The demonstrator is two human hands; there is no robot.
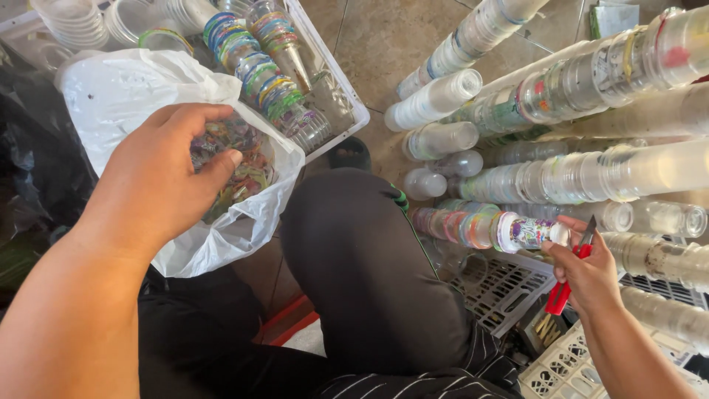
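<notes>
The left hand (159,177) bends at the wrist and dips into a white plastic bag (118,96). Its fingers (221,162) curl over a pile of colourful rubber bands (244,159) inside the bag, but I cannot tell if they pinch any. The right hand (587,273) is held up, palm turned in. It grips red scissors (569,284), and its fingertips touch the end of a stack of small clear cups (480,227) wrapped in bands. A white crate (340,89) with more banded cups stands just beside the bag on the tiled floor (384,37).
</notes>
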